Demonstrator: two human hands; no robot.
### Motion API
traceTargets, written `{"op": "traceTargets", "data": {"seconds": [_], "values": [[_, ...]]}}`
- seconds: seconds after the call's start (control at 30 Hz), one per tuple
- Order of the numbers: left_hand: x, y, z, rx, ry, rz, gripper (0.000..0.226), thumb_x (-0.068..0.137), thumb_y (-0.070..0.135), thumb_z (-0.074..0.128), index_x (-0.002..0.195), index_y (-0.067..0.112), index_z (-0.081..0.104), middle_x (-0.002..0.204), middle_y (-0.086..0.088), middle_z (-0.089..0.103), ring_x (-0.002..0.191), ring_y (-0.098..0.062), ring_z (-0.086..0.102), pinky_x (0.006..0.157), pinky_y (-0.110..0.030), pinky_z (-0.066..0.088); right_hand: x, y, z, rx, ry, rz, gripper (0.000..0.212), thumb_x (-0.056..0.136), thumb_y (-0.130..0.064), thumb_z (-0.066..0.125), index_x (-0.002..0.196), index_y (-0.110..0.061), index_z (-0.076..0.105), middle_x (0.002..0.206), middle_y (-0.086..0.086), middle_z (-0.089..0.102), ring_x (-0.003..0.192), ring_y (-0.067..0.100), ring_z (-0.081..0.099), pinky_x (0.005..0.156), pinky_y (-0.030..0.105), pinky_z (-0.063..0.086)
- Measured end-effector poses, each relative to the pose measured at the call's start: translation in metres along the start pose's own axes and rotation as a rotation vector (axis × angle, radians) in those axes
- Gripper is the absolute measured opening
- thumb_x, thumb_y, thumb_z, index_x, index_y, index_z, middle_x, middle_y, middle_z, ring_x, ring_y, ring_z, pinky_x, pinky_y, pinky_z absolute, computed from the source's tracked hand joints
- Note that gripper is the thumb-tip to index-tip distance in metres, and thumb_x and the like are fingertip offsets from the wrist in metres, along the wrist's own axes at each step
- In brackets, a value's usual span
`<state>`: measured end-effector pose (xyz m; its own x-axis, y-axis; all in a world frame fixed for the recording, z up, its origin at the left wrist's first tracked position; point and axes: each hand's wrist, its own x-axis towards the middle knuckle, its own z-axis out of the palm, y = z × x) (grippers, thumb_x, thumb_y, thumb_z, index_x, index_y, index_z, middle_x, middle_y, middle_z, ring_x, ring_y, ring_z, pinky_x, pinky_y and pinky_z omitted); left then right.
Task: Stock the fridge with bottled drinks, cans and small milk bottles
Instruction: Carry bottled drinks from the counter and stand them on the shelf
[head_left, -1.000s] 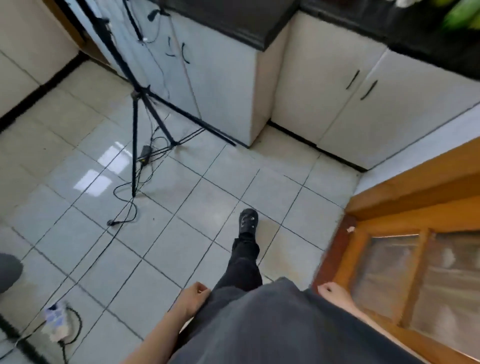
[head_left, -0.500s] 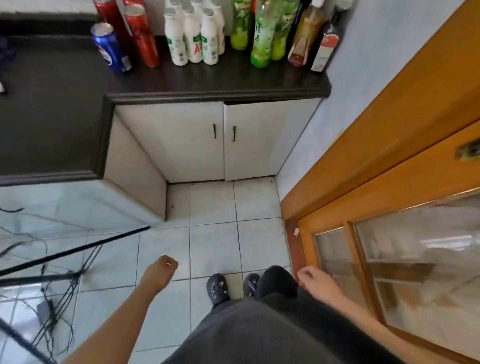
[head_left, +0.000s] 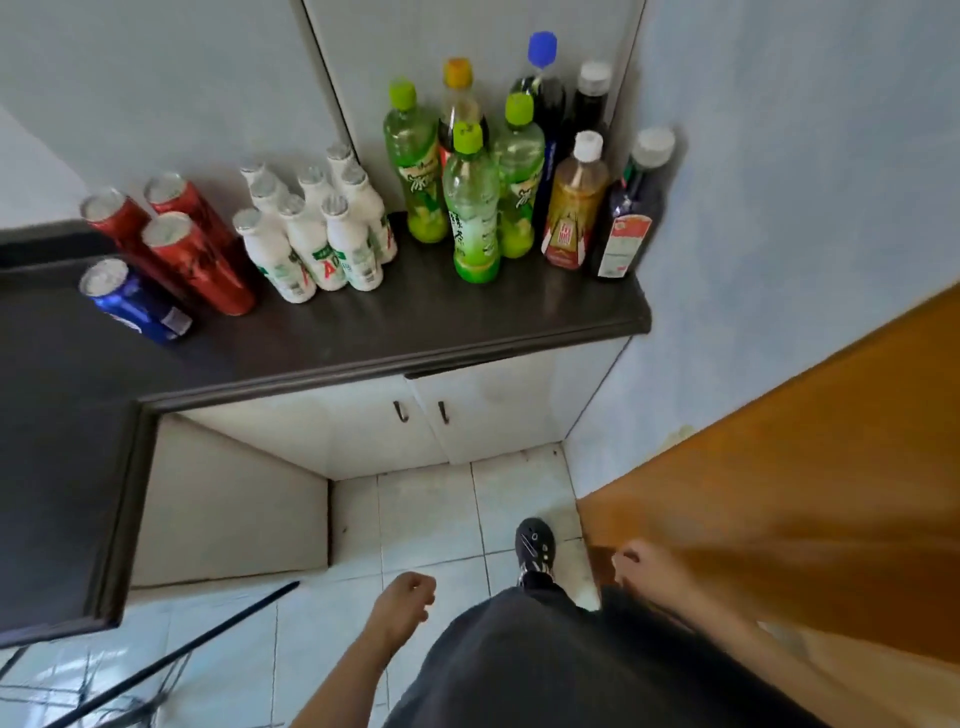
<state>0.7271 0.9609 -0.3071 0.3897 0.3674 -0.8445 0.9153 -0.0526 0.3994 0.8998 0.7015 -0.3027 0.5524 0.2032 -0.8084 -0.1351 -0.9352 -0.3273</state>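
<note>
The drinks all stand on the dark counter (head_left: 363, 332), none of them in hand. At the right end, against the wall, is a cluster of tall bottles: three green bottles (head_left: 470, 218), an amber bottle (head_left: 574, 213), a dark bottle (head_left: 628, 223) in the corner, and more dark ones behind. Left of them the small milk bottles (head_left: 317, 239) huddle in a tight group, then three red cans (head_left: 197, 260), with a blue can (head_left: 137, 306) nearest the counter's edge. No fridge shows anywhere in view, so as far as I can judge the stocking has not begun; every bottle and can is left to carry. The left hand (head_left: 408, 605) hangs low over the tiled floor (head_left: 431, 519), fingers loosely curled and holding nothing. The right hand (head_left: 644, 569) is blurred but looks relaxed and empty, just beside a wooden door (head_left: 789, 493). Both are well short of the counter. A black shoe (head_left: 535, 545) points toward the white cupboard doors (head_left: 415, 421) under the counter, and a thin black rod (head_left: 218, 634) slants across the floor at lower left.
</note>
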Motion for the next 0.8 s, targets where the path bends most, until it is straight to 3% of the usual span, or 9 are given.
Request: {"op": "traceTargets", "data": {"seconds": [0.13, 0.23, 0.4, 0.5, 0.57, 0.63, 0.73, 0.8], "values": [[0.02, 0.08, -0.018, -0.099, 0.109, 0.191, 0.016, 0.098, 0.021, 0.044, 0.103, 0.011, 0.055, 0.101, -0.007, 0.063, 0.098, -0.024, 0.061, 0.086, -0.035, 0.05, 0.034, -0.071, -0.062, 0.235, 0.196, -0.135, 0.022, 0.097, -0.024, 0.044, 0.113, -0.016, 0.058, 0.11, 0.003, 0.061, 0.102, 0.02, 0.058, 0.091, 0.035, 0.048], [0.022, 0.135, -0.036, -0.193, 0.187, 0.32, 0.014, 0.098, 0.026, 0.045, 0.104, 0.02, 0.056, 0.1, 0.002, 0.064, 0.092, -0.012, 0.061, 0.071, -0.018, 0.043, 0.041, -0.125, -0.093, 0.453, 0.344, -0.206, 0.027, 0.098, -0.023, 0.044, 0.124, -0.017, 0.051, 0.115, -0.001, 0.057, 0.104, 0.016, 0.055, 0.089, 0.031, 0.045], [0.022, 0.216, -0.071, -0.357, 0.264, 0.606, 0.013, 0.096, 0.021, 0.049, 0.097, 0.029, 0.059, 0.092, 0.008, 0.068, 0.083, -0.003, 0.063, 0.069, -0.009, 0.044, 0.039, -0.192, -0.13, 0.618, 0.711, -0.429, 0.023, 0.095, -0.016, 0.05, 0.116, -0.023, 0.053, 0.095, -0.02, 0.055, 0.091, 0.001, 0.054, 0.072, 0.008, 0.04], [0.024, 0.264, -0.093, -0.385, 0.352, 0.766, 0.013, 0.095, 0.021, 0.052, 0.097, 0.03, 0.061, 0.092, 0.011, 0.068, 0.087, -0.003, 0.062, 0.075, -0.012, 0.047, 0.033, -0.221, -0.154, 0.653, 0.78, -0.534, 0.023, 0.093, -0.011, 0.052, 0.114, -0.019, 0.054, 0.098, -0.013, 0.057, 0.091, -0.004, 0.056, 0.072, 0.0, 0.04], [0.025, 0.296, -0.107, -0.369, 0.424, 0.889, 0.011, 0.093, 0.027, 0.053, 0.101, 0.031, 0.059, 0.096, 0.015, 0.064, 0.092, 0.001, 0.059, 0.078, -0.01, 0.043, 0.028, -0.238, -0.17, 0.638, 0.816, -0.608, 0.02, 0.093, -0.012, 0.052, 0.112, -0.02, 0.055, 0.099, -0.018, 0.057, 0.094, -0.006, 0.056, 0.073, 0.002, 0.041], [0.027, 0.325, -0.119, -0.303, 0.498, 1.011, 0.02, 0.089, 0.036, 0.051, 0.109, 0.031, 0.053, 0.105, 0.015, 0.056, 0.101, -0.002, 0.054, 0.084, -0.015, 0.042, 0.024, -0.252, -0.183, 0.593, 0.86, -0.653, 0.02, 0.092, -0.013, 0.053, 0.11, -0.022, 0.055, 0.1, -0.019, 0.057, 0.097, -0.005, 0.055, 0.075, 0.007, 0.043], [0.032, 0.357, -0.129, -0.171, 0.607, 1.155, 0.04, 0.087, 0.036, 0.052, 0.123, 0.018, 0.049, 0.119, 0.01, 0.046, 0.115, -0.009, 0.046, 0.098, -0.033, 0.04, 0.022, -0.266, -0.201, 0.514, 1.011, -0.672, 0.026, 0.09, -0.009, 0.056, 0.115, -0.016, 0.056, 0.104, -0.011, 0.054, 0.098, 0.002, 0.053, 0.084, 0.011, 0.043], [0.035, 0.371, -0.131, -0.146, 0.628, 1.211, 0.047, 0.087, 0.036, 0.052, 0.125, 0.009, 0.048, 0.122, 0.003, 0.046, 0.118, -0.013, 0.044, 0.102, -0.035, 0.036, 0.021, -0.274, -0.211, 0.461, 1.129, -0.67, 0.027, 0.087, -0.008, 0.057, 0.114, -0.012, 0.056, 0.104, -0.01, 0.051, 0.099, 0.006, 0.051, 0.084, 0.013, 0.044]]}}
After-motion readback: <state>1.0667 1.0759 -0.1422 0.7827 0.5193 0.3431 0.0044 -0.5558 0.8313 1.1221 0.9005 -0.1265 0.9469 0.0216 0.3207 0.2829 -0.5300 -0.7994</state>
